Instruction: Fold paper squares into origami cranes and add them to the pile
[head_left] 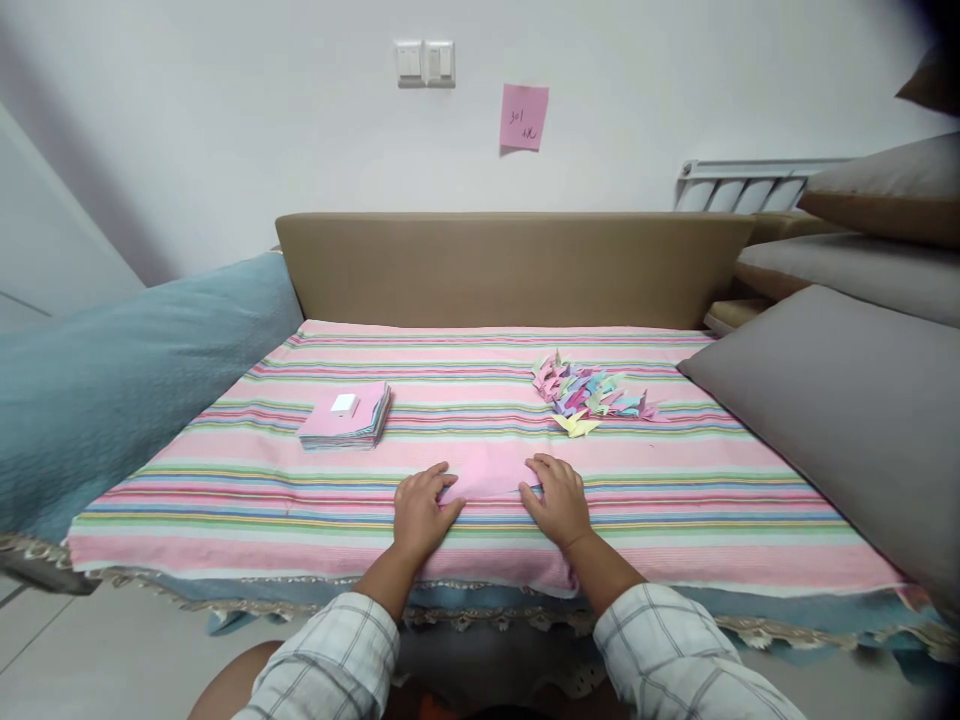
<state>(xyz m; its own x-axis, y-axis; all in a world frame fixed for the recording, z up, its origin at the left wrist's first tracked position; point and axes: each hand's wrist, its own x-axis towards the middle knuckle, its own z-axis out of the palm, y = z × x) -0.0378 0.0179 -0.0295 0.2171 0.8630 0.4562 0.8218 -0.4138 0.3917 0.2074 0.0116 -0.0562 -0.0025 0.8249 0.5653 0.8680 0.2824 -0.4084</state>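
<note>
Both our hands, left (421,510) and right (559,500), press flat and apart on the 2 ends of the pink paper sheet (491,472) lying on the striped bedspread (675,500), where the soft cloth could let it slip and crease crookedly.

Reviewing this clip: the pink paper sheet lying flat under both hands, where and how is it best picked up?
Probably by its far edge or a far corner. The pink paper sheet lies flat on the striped cloth, with the left hand and right hand pressing on its side edges. A flat sheet offers no raised part, so a fingertip should lift a free corner first, then pinch it.
</note>
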